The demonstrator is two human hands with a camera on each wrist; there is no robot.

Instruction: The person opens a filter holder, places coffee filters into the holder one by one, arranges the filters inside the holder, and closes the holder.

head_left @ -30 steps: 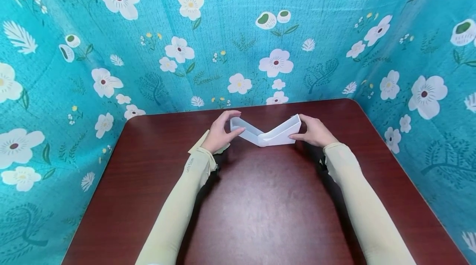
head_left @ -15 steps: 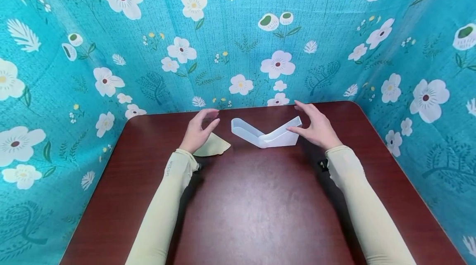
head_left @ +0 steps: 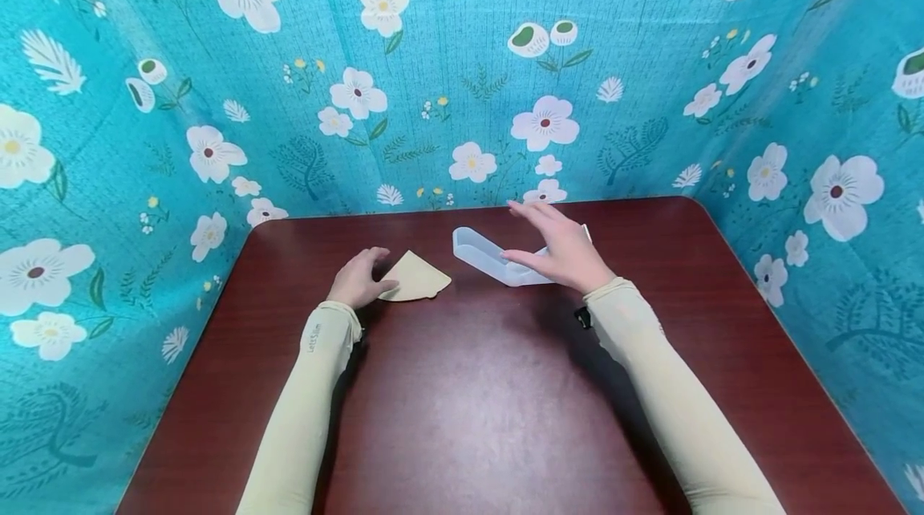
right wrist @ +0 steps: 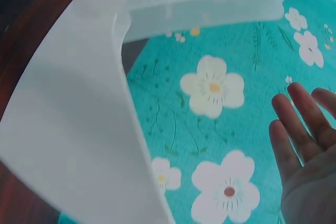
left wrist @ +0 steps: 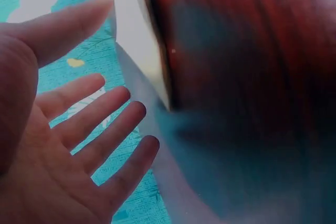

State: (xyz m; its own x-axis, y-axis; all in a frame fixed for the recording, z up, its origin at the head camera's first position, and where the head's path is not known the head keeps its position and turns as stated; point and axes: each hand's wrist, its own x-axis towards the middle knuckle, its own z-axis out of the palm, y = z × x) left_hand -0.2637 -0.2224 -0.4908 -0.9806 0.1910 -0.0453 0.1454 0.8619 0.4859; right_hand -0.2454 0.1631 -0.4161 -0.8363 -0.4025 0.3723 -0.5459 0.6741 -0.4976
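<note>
A pale yellow, flat wedge-shaped piece (head_left: 415, 278), possibly paper, lies on the table left of centre. My left hand (head_left: 359, 278) is at its left corner, thumb and fingers spread; in the left wrist view nothing sits between them. To the right stands a white hinged plastic case (head_left: 480, 255), wedge-shaped and unfolded into a V, one half translucent. My right hand (head_left: 559, 246) hovers in front of the case's right half and hides much of it. In the right wrist view its loosely extended fingers (right wrist: 302, 129) are apart from the case.
The dark red-brown table (head_left: 462, 387) has rounded back corners. A turquoise floral cloth (head_left: 433, 82) hangs behind it and along both sides, close to the table's edges.
Both hands have let go of the case, which stays unfolded. The left hand moved left and down to the yellow piece. The right hand shifted left across the case.
</note>
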